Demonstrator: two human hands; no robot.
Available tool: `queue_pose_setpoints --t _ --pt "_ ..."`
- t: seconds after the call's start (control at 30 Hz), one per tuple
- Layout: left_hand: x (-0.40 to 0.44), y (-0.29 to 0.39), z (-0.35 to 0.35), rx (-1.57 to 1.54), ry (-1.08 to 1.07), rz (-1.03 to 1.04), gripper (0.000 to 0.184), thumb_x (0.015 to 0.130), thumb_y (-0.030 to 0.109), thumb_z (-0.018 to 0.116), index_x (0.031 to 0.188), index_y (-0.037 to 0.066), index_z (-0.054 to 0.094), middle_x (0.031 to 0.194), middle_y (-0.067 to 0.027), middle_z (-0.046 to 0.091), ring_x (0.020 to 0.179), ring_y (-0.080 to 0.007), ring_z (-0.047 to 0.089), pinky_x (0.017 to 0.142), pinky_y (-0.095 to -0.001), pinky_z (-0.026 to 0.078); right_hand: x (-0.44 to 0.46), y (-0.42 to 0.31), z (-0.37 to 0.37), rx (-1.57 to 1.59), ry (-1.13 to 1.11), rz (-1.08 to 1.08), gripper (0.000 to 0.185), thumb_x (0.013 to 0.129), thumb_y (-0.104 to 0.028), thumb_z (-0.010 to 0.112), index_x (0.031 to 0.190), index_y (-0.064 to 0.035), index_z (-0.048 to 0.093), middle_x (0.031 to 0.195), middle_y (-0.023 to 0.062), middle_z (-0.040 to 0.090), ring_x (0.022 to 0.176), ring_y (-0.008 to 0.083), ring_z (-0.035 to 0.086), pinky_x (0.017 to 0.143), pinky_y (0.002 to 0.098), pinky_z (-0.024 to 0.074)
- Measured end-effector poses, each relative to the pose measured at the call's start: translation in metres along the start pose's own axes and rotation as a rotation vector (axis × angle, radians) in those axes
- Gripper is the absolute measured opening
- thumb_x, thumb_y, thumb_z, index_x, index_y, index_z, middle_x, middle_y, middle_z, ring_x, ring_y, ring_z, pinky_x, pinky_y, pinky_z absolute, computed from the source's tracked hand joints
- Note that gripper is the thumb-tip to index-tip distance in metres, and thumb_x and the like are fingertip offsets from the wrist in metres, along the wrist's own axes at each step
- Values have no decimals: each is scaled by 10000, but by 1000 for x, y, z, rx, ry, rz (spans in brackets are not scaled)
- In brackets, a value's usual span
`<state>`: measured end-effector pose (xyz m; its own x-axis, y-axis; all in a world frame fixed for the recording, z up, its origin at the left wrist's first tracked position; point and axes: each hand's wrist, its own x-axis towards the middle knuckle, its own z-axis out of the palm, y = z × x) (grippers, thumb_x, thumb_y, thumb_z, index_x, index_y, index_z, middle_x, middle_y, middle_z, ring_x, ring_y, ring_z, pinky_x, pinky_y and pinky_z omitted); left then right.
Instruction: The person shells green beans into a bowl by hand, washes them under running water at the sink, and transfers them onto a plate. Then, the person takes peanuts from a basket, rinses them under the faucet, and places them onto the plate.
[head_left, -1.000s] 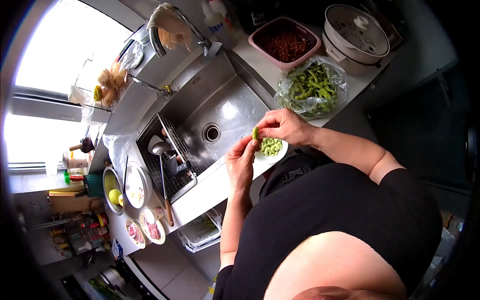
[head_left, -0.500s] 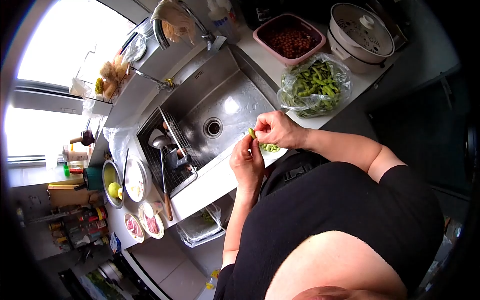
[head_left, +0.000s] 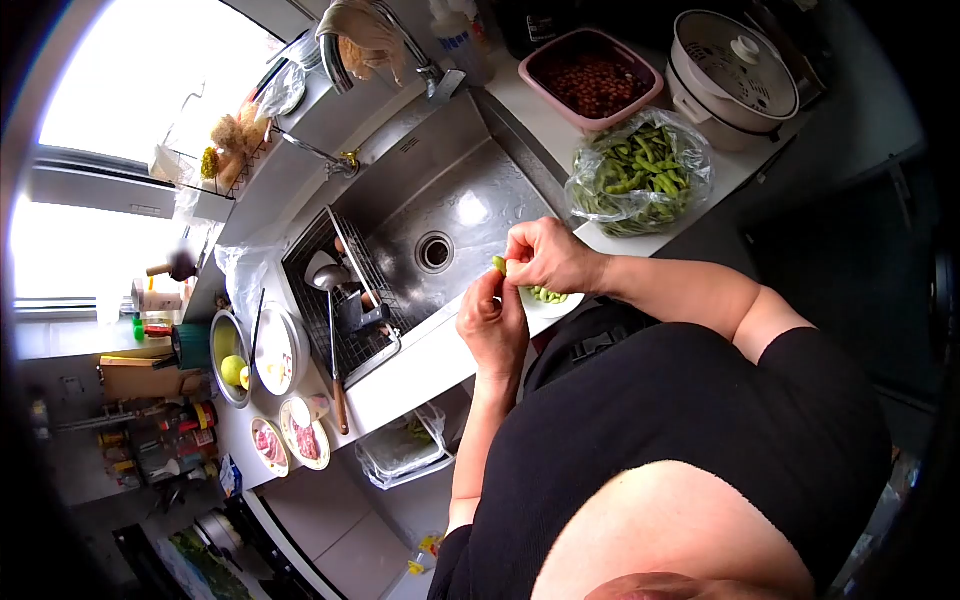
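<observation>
My left hand [head_left: 493, 325] and my right hand [head_left: 556, 262] meet over the counter's front edge, fingertips pinched together. Between them a green edamame pod [head_left: 499, 264] pokes out, gripped from both sides. Right below sits a small white bowl [head_left: 556, 307], partly covered by my hands, with shelled green beans [head_left: 546, 295] in it. To the right of my hands, a clear plastic bag [head_left: 590, 203] stands open on the counter, full of edamame pods [head_left: 650, 165].
Ahead is a steel sink [head_left: 480, 180] with a wire rack [head_left: 372, 262] holding a ladle [head_left: 330, 278] and a cleaver. A pink basin [head_left: 655, 92] of reddish beans and a lidded steamer [head_left: 730, 80] stand right. Meat plates [head_left: 311, 462] lie left.
The view has shifted slightly. Both hands stay together on the pod, and less of it shows above the fingers now.
</observation>
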<state>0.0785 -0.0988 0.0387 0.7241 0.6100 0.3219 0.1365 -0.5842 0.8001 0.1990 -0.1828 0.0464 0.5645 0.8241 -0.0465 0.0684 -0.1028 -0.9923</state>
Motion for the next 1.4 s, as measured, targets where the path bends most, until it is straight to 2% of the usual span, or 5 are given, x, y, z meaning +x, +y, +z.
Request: queue_pose_setpoints --t 0.4,0.5,0.73,0.97,1.4 --pt "0 -18 -12 -1107 -206 -742 209 877 98 569 1019 -49 612 844 -97 652 656 -95 540 554 -187 384 18 36 -7 572 -212 346 99 793 -69 601 748 16 574 683 53 592 624 97 548 576 241 449" --pt "-3 -24 -8 -1049 -184 -736 196 880 106 570 1000 -40 622 816 -88 649 631 -87 529 541 -189 380 20 37 -6 662 -314 487 98 800 -71 589 741 2 561 656 31 562 607 100 529 575 247 443" --pt "-5 -39 -8 -734 -187 -623 187 894 119 559 981 -37 614 796 -64 637 654 -88 546 571 -197 416 1 14 3 -315 -39 -354 194 833 -127 556 950 28 563 822 128 618 741 183 607 686 315 478" --pt "-4 -13 -3 -12 -307 -64 60 875 66 522 892 9 521 781 -161 545 717 -323 553 641 -349 440 -7 14 -16 21 -294 33 288 827 -178 661 997 -4 506 739 23 569 681 76 530 600 229 439" --pt "-2 -35 6 -204 -267 -328 168 950 136 441 871 16 528 633 6 484 539 -72 417 500 -223 365 -17 40 -24 179 -233 110 181 855 -160 588 978 -37 540 797 42 593 671 119 569 601 258 467"
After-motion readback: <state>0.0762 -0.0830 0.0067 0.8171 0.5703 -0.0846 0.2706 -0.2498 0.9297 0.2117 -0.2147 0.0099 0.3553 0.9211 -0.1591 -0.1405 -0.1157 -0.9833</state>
